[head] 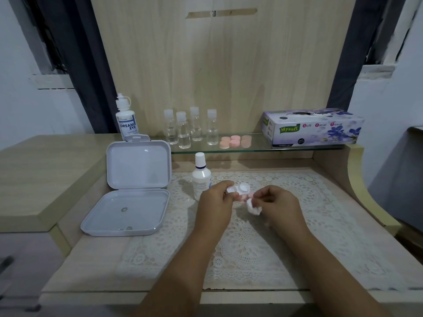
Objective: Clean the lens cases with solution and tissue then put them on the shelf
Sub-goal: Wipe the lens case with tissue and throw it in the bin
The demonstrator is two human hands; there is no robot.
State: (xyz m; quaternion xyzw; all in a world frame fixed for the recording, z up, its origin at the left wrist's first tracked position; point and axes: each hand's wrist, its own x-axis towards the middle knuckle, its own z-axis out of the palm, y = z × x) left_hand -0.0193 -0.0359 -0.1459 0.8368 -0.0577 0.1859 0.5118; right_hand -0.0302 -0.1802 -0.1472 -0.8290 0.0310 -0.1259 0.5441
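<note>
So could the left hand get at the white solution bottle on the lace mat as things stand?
Probably not right away: the solution bottle stands just beyond the left hand with nothing between, but that hand grips the lens case, so it would need to let go first.

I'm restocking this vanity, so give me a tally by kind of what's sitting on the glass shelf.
Small clear bottles with white caps: 4
Closed pink lens cases: 3, though they overlap, so this count is approximate
Tissue box: 1
Total on the glass shelf: 8
</note>
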